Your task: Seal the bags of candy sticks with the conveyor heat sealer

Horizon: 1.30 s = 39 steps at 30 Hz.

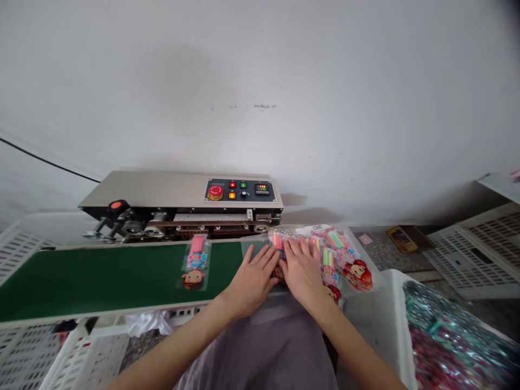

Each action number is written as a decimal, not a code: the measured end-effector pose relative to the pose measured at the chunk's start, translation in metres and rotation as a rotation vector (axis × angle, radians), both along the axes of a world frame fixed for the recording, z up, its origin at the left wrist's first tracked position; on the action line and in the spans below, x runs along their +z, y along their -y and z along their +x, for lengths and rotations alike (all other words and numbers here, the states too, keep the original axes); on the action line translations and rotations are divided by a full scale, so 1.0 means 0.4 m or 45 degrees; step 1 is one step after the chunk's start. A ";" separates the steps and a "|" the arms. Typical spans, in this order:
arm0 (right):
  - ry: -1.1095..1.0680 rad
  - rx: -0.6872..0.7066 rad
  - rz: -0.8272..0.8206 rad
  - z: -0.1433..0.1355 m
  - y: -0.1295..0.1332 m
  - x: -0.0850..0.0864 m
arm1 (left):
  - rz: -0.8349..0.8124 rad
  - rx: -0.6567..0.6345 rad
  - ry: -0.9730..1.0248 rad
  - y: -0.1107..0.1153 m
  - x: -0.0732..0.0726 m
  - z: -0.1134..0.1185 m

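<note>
My left hand (252, 279) lies flat, fingers spread, over a clear bag at the right end of the green belt (122, 273). Beside it my right hand (303, 271) rests with fingers extended on a packet (277, 240) holding pink and yellow sticks; the fingers partly cover it. Several similar packets (330, 265) with striped sticks and cartoon heads overlap to the right of my right hand. Farther left, one packet (196, 262) with pink sticks and a monkey face lies on the belt, apart from both hands.
A sealing machine (174, 189) with a lit control panel stands behind the belt. At the lower right, a white foam box (398, 325) holds many shiny wrappers. White plastic crates (479, 249) stand at the right and lower left.
</note>
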State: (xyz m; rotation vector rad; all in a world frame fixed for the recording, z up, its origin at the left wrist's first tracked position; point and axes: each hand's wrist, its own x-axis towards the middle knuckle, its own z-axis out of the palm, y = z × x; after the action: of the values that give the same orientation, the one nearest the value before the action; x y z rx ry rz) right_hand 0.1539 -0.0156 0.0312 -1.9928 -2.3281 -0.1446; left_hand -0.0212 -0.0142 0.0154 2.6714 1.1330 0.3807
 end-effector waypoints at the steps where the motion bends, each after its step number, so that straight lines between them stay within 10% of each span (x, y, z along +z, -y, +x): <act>1: 0.016 -0.014 -0.006 0.008 0.001 0.002 | -0.002 0.002 -0.004 0.000 -0.007 0.011; 18: -0.226 0.043 0.037 0.001 -0.098 0.011 | 0.131 0.131 -0.063 -0.004 -0.024 0.006; 29: -1.424 -0.106 0.059 0.058 -0.121 0.036 | 0.078 0.347 0.361 -0.002 -0.019 0.026; 34: -2.294 -0.193 0.067 0.109 -0.129 0.100 | -0.069 0.243 0.403 -0.005 -0.006 0.044; 39: -2.447 -0.170 0.102 0.150 -0.129 0.156 | -0.212 0.099 0.347 0.000 0.008 0.046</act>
State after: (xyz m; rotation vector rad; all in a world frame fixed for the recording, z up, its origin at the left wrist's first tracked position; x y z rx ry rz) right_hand 0.2139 0.0359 0.0936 -1.0192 -0.8225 1.0777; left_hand -0.0027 -0.0142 0.0187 2.3519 1.1315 0.6138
